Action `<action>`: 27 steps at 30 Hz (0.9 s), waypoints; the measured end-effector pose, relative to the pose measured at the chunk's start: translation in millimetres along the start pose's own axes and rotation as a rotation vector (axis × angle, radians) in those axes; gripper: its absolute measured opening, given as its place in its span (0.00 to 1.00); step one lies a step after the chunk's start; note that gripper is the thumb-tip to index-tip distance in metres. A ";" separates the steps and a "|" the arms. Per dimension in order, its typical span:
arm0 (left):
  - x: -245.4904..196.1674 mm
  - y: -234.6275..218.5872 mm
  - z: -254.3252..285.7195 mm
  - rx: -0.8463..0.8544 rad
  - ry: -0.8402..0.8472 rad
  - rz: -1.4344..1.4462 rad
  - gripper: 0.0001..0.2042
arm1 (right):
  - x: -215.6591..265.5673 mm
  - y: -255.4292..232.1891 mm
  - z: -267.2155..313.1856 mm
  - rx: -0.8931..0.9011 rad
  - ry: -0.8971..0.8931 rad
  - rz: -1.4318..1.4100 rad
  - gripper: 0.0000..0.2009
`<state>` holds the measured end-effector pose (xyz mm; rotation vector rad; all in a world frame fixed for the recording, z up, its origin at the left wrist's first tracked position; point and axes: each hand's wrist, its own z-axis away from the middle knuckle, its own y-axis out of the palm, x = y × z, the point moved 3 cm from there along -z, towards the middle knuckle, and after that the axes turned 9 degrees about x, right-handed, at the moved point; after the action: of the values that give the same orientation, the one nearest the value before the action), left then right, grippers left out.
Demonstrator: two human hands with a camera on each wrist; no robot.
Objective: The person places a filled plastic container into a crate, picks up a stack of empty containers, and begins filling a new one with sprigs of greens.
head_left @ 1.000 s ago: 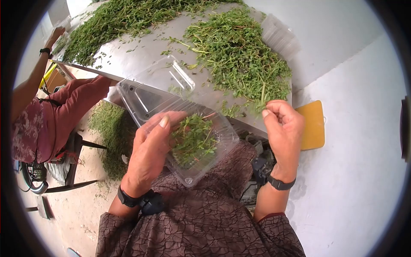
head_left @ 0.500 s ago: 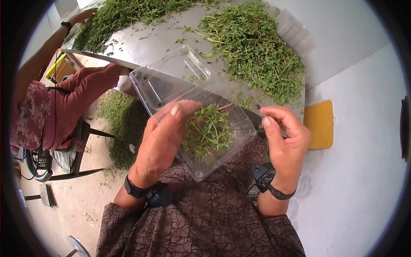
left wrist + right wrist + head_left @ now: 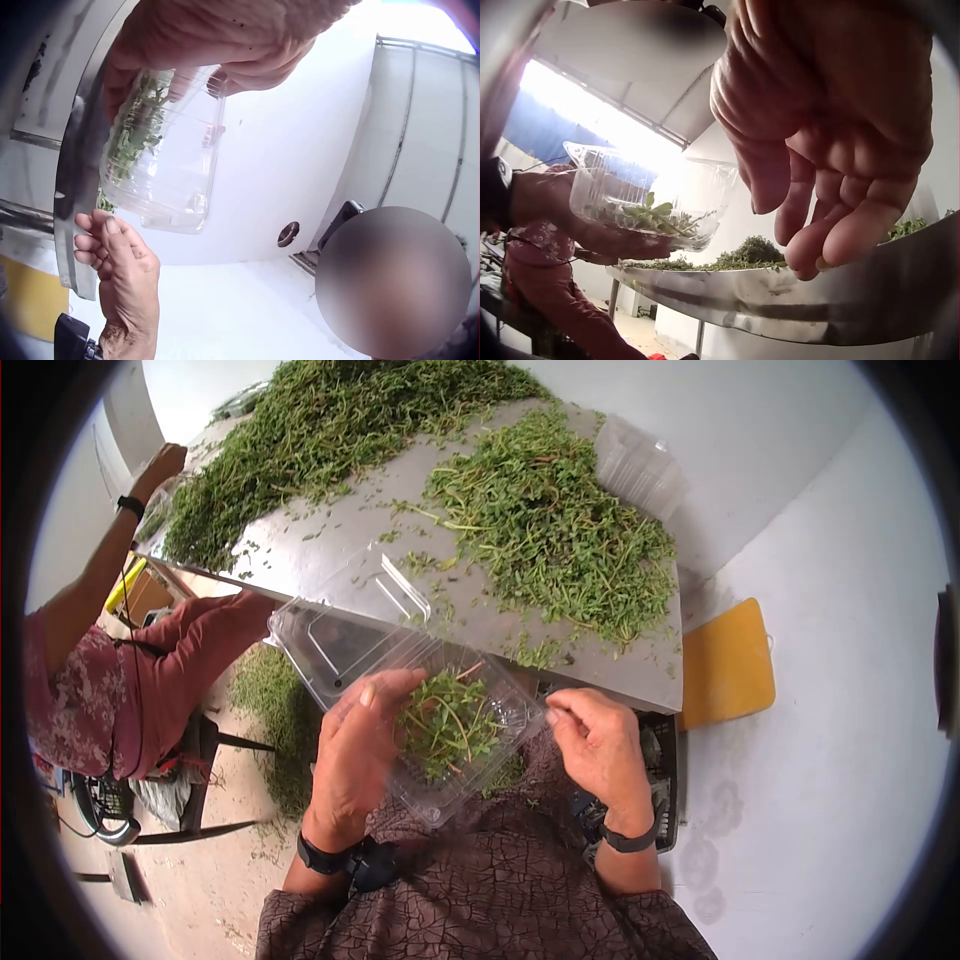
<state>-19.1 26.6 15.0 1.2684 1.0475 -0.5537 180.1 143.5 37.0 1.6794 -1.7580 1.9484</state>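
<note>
In the head view my left hand [image 3: 350,760] grips a clear plastic clamshell container [image 3: 433,816] by its left side, thumb up and other fingers beneath. Leafy green sprigs [image 3: 455,725] lie on its bottom; its lid [image 3: 300,645] is folded open toward the table. My right hand [image 3: 605,745] hovers at the container's right edge with fingers curled. From the right wrist view, that hand's thumb stands apart from its loosely bent fingers [image 3: 855,232], with nothing seen between them. More green bits [image 3: 503,775] show below the container, over the lap.
A large heap of greens [image 3: 570,530] lies on the metal table [image 3: 390,480], with a bigger pile [image 3: 330,430] farther back. Stacked clear containers [image 3: 640,465] stand by the wall. A yellow board [image 3: 728,665] leans at right. Another person [image 3: 90,700] works at left.
My right hand has come down and left from the greens heap to the container's edge; the sprig it pinched earlier is no longer seen in it. My left hand keeps its grip on the container.
</note>
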 end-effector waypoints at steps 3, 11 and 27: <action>0.7 3.1 0.2 -0.011 0.010 -0.054 0.19 | 4.1 9.5 2.6 0.046 -0.016 -0.004 0.05; -8.8 3.1 1.8 -0.050 -0.003 -0.056 0.20 | 0.4 -11.9 -9.3 -0.013 -0.060 0.061 0.04; -8.4 -8.3 -1.0 -0.012 0.040 -0.073 0.21 | 8.2 -60.2 -93.2 -0.101 -0.115 0.443 0.09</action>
<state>-30.1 23.7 18.2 1.2389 1.1324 -0.5796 152.8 227.6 104.6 1.4932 -2.3993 1.8943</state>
